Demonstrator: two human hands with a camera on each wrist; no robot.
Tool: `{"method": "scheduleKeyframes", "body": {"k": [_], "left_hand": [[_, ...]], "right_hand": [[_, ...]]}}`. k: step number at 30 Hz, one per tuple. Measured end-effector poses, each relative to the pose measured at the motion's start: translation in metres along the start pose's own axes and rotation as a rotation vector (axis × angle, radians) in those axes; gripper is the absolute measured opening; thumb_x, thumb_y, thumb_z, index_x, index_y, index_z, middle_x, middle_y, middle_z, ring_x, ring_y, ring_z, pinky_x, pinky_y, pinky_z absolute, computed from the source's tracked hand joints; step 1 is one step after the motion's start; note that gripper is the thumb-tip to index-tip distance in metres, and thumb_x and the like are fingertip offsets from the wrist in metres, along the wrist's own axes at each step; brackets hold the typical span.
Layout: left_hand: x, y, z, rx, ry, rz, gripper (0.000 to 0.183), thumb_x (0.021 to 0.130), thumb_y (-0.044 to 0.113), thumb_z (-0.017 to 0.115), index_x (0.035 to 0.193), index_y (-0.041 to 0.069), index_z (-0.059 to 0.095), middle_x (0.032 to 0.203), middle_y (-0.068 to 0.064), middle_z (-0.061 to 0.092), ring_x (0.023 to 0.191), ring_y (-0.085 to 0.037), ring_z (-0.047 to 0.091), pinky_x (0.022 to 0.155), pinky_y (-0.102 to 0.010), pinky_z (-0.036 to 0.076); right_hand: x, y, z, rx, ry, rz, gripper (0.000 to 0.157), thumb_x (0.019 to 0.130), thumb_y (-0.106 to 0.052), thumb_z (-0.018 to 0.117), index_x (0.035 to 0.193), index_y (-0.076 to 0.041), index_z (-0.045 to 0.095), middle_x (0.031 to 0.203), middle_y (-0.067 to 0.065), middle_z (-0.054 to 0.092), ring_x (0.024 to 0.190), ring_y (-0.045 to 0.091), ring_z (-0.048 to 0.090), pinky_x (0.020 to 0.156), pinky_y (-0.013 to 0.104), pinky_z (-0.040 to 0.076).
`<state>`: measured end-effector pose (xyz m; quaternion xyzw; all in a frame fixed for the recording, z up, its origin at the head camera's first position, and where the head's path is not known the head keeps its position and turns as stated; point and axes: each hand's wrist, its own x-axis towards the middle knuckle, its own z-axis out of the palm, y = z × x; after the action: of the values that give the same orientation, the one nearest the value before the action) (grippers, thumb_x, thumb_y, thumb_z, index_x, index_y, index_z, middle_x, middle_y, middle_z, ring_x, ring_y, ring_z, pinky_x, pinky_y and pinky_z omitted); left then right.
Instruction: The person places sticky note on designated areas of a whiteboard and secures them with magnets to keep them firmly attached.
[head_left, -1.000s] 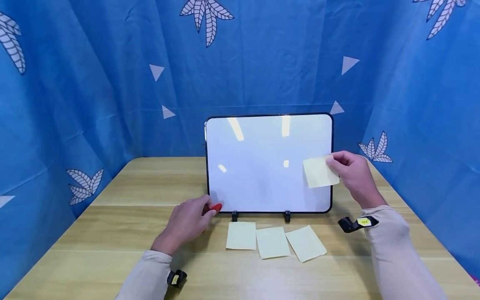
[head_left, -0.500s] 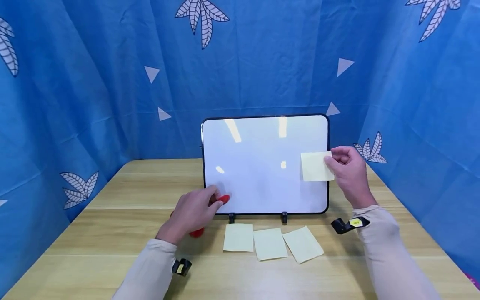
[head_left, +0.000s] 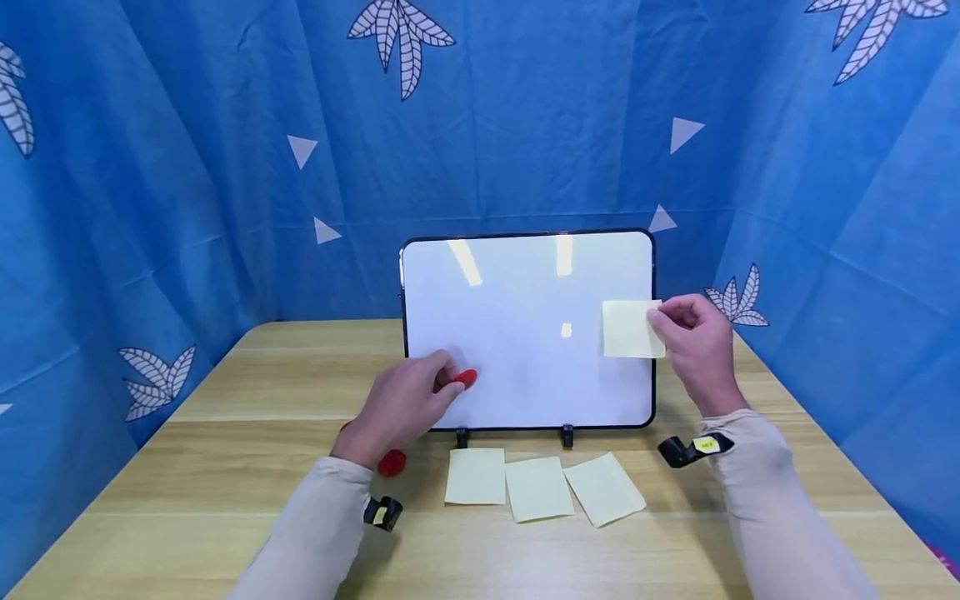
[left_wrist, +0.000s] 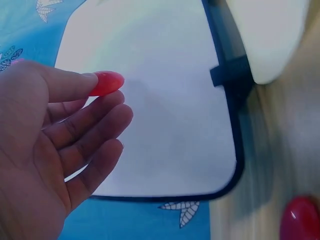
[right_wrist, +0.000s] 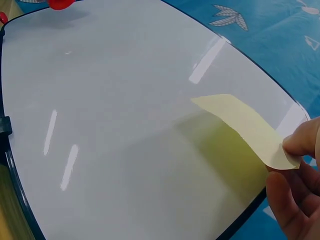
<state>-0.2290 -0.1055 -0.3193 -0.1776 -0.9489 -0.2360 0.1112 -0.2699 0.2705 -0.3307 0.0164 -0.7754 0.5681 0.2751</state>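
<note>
A framed whiteboard [head_left: 525,350] stands upright at the back of the table. My left hand [head_left: 405,404], in front of its lower left part, pinches a glossy red round magnet [head_left: 467,379] between thumb and index finger; the other fingers bend loosely in the left wrist view. At the board's right edge, my right hand [head_left: 697,354] pinches a pale yellow paper note [head_left: 628,329] by its right side. In the right wrist view this note [right_wrist: 245,127] curves away from the board, with its reflection and shadow beneath it.
Three more yellow notes, left [head_left: 476,477], middle [head_left: 538,490] and right [head_left: 604,490], lie in a row before the board. Another red magnet [head_left: 392,462] is on the table below my left wrist. Small black feet [head_left: 567,436] support the board. Blue curtains [head_left: 525,117] surround the table.
My left hand has carried the red magnet up and right from the board's lower left corner, uncovering another magnet on the table. My right hand has raised and levelled the note slightly.
</note>
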Motion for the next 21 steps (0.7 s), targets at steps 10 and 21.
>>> {"method": "scheduleKeyframes", "body": {"k": [10,21], "left_hand": [[0.019,0.017,0.005,-0.056,0.000,-0.017,0.021,0.085,0.025,0.082,0.096,0.022,0.064,0.082,0.007,0.063,0.072,-0.017,0.057,0.064,-0.033,0.049],[0.033,0.026,0.009,-0.196,-0.009,-0.038,0.017,0.090,0.028,0.076,0.098,0.022,0.063,0.087,0.007,0.064,0.077,-0.018,0.058,0.064,-0.034,0.050]], "right_hand": [[-0.003,-0.004,0.004,-0.046,0.023,0.032,0.040,0.096,-0.039,0.067,0.121,-0.007,0.069,0.116,0.007,0.065,0.101,0.016,0.056,0.080,0.021,0.048],[-0.003,-0.008,0.004,-0.131,0.046,-0.004,0.032,0.098,-0.033,0.062,0.119,-0.011,0.073,0.113,0.007,0.068,0.094,0.018,0.054,0.067,0.017,0.047]]}}
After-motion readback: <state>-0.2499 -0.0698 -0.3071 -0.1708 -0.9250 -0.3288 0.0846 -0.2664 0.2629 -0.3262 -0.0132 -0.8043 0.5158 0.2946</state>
